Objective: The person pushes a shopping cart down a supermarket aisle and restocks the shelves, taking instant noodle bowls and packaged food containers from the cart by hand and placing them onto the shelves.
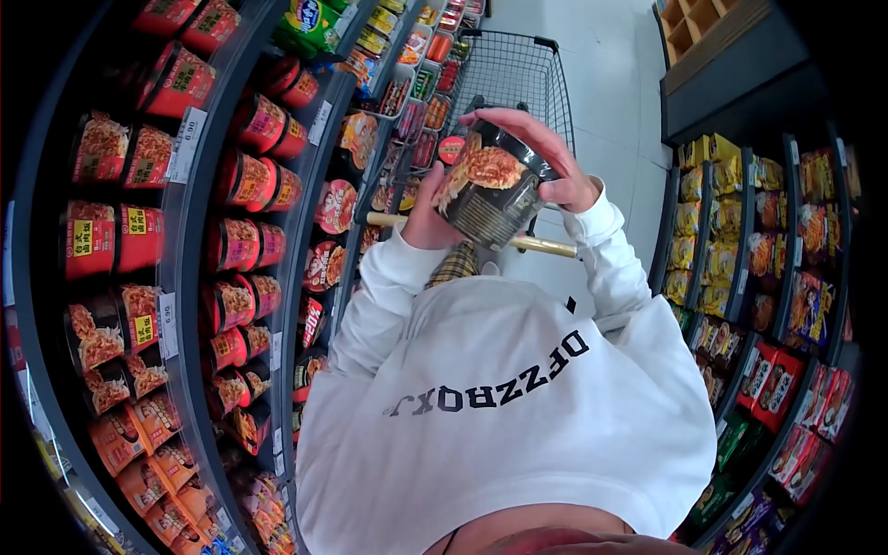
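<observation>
A dark instant noodle cup (pixel 488 185) with a picture of noodles on its side is tilted in front of my chest, above the cart handle. My right hand (pixel 569 171) grips it at the lid end, fingers over the top and thumb against the side. Against the cup's left side lies my left hand (pixel 428 215), its fingers partly hidden behind the cup. Beyond the cup stands a shopping cart (pixel 546 69) of dark wire; its handle (pixel 546 246) shows below my right hand.
Shelves (pixel 185 231) of red and black noodle tubs with price tags (pixel 188 145) rise close on the left. More shelves on the right hold yellow noodle packets (pixel 686 218) and red packs (pixel 775 384). A pale tiled floor (pixel 615 83) runs ahead beside the cart.
</observation>
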A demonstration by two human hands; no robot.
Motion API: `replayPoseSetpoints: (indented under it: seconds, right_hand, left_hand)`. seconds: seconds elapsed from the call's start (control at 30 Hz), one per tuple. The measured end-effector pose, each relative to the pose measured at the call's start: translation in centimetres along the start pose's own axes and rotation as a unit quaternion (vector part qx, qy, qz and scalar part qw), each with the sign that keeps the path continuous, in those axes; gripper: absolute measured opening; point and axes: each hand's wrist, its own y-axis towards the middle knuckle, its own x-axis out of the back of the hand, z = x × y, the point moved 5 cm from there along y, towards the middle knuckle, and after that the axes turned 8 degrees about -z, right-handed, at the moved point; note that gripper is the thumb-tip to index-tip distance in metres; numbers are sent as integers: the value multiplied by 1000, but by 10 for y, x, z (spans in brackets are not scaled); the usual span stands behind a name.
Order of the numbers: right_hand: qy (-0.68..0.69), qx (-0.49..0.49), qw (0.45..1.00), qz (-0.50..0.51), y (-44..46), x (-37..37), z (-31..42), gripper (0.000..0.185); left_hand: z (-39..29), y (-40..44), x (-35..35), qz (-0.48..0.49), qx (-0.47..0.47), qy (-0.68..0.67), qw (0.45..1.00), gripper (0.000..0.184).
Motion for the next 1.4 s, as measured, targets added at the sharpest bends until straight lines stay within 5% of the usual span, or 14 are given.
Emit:
replayPoseSetpoints:
  seconds: [0.07,0.1,0.2,0.23,0.3,0.47,0.57,0.9,0.97,1.1,1.23,1.4]
  right_hand:
    - [35,22,998,42,21,-3,3,91]
    - [35,25,998,51,30,-2,4,91]
    - [-70,39,994,-70,52,12,5,68]
    - [-70,37,995,-64,56,8,2,68]
    - [-110,-73,983,-126,59,4,-19,72]
    - [-34,-66,982,-171,96,-11,-54,71]
    - [29,-113,975,-189,117,-4,-58,61]
    - [-123,-70,973,-183,162,3,-91,52]
    - [-304,-58,934,-178,164,6,-98,56]
    - [-241,-89,957,-131,176,5,-106,61]
    - [-253,-14,964,-86,185,-8,-109,70]
    - [-52,42,997,-50,193,-31,-82,78]
  left_hand:
    - [-11,-6,-26,165,74,-118,976,76]
    - [-14,-2,-23,164,65,-117,977,76]
    - [-49,18,7,-32,-217,76,973,81]
    - [-57,23,5,-36,-222,73,972,81]
    - [-85,24,2,-166,-375,292,864,84]
    - [-110,42,18,-135,-376,206,893,80]
    - [-125,46,21,-108,-392,264,875,79]
    - [-137,69,72,-141,-363,252,886,84]
    - [-127,77,90,-161,-329,252,896,83]
    - [-117,75,105,-209,-338,247,884,82]
    - [-122,68,105,-287,-370,263,843,77]
    - [-154,23,52,-381,-450,408,697,76]
